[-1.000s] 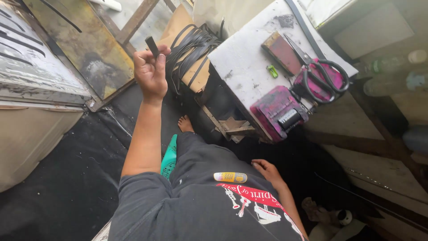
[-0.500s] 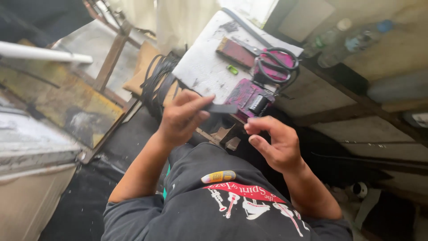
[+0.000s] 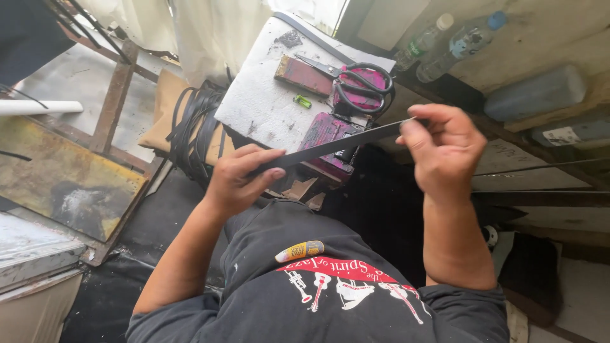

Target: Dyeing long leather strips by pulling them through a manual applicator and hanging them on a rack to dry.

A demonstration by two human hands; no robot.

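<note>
I hold a long, thin black strip [image 3: 337,145] stretched between both hands above my lap. My left hand [image 3: 238,178] pinches its lower left end with thumb and fingers. My right hand [image 3: 445,149] grips the upper right end, raised a little higher. The strip runs slanted across the front of a white work block [image 3: 267,95]. On that block lie black-handled scissors [image 3: 352,79], a dark red flat bar [image 3: 304,75], a small green object [image 3: 302,101] and a magenta-stained box [image 3: 330,136]. A yellow tube [image 3: 298,251] rests on my dark shirt.
A bundle of black strips [image 3: 197,127] lies coiled on a cardboard piece left of the block. Two plastic bottles [image 3: 445,38] lie at the upper right beside a grey block [image 3: 537,92]. A rusty metal frame [image 3: 111,101] and a white pipe [image 3: 38,107] are at left.
My left hand came back from the far left with the strip and lowered before my chest. My right hand rose from my lap and took the strip's other end, stretching it out.
</note>
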